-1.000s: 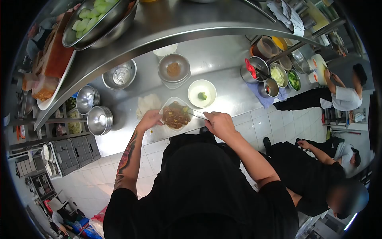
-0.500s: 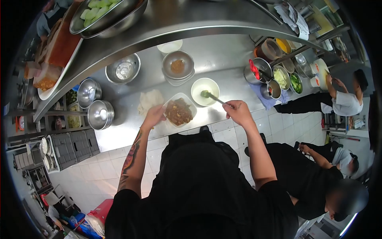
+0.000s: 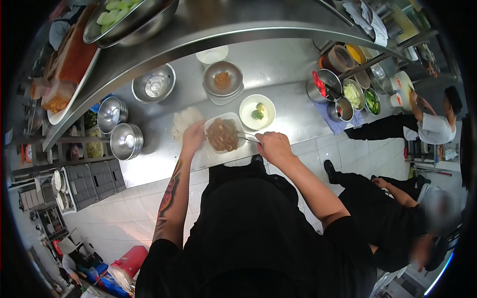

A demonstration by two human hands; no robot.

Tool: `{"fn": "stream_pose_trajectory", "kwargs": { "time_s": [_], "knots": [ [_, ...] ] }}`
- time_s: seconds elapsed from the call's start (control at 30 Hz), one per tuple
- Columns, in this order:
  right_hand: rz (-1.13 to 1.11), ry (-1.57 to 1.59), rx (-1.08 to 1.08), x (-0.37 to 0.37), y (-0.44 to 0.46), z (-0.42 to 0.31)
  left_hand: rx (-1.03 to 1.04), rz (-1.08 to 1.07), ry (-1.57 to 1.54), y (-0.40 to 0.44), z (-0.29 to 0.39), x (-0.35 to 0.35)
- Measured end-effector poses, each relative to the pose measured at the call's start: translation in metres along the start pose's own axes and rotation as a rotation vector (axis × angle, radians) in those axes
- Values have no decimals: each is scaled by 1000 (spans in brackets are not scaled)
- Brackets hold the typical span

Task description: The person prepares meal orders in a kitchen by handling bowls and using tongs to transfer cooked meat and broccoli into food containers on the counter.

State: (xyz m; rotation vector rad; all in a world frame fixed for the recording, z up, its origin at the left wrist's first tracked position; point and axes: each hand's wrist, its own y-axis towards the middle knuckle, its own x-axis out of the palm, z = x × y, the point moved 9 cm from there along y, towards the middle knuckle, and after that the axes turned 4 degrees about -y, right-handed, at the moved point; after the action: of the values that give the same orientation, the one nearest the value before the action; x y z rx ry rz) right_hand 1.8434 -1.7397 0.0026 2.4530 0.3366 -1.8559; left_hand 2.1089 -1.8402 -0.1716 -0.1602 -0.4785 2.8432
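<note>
A square white container of brown noodle-like food sits near the counter's front edge. At its left side my left hand grips the rim. My right hand is closed around slim metal tongs, whose tips reach into the food from the right. Behind the tongs stands a round white bowl with broccoli pieces in it. A crumpled pale cloth lies just behind my left hand.
A metal bowl with brown food stands farther back. Stacked metal bowls are at the left, and pots and ingredient tubs at the right. A raised steel shelf spans the far side. Co-workers are at my right.
My right hand has moved left and down from the white bowl to the food container. Broccoli that was at the tool's tip now lies in the bowl. My left hand stays at the container.
</note>
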Motion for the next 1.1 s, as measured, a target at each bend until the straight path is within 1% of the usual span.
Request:
{"fn": "stream_pose_trajectory", "kwargs": {
  "time_s": [0.03,0.13,0.17,0.2,0.27,0.3,0.37,0.43,0.5,0.53,0.6,0.7,0.8,0.97,1.1],
  "knots": [
    [1,3,4,1,2,2,-18,10,-92,-3,3,0],
    [28,-21,-48,11,11,4,-77,46,-126,-17,-1,-5],
    [69,-23,-114,19,15,2,-76,42,-122,-25,-1,-4],
    [110,-26,-180,21,17,0,-132,22,-164,-35,-8,1],
    [84,-24,-212,24,23,3,-230,-31,-250,-59,-4,17],
    [55,-23,-249,26,24,2,-230,-33,-248,-65,-2,24],
    [38,-16,-249,22,20,6,-225,10,-305,-72,-1,30],
    [17,-12,-250,17,15,10,-221,12,-357,-68,-2,32],
    [25,4,-218,9,9,13,-222,66,-477,-62,-2,29],
    [22,2,-224,6,6,11,-221,71,-482,-60,-2,28],
    [126,46,-179,-9,1,11,-225,159,-518,-57,-6,18],
    [159,-38,-178,-13,-4,1,-215,172,-506,-57,-9,15],
    [175,-55,-156,-22,-8,-1,-203,181,-494,-68,-6,20],
    [209,-27,-114,-45,-15,4,-201,137,-456,-86,-25,26],
    [275,13,-88,-76,-19,14,-212,127,-446,-97,-18,39]
  ]
}}
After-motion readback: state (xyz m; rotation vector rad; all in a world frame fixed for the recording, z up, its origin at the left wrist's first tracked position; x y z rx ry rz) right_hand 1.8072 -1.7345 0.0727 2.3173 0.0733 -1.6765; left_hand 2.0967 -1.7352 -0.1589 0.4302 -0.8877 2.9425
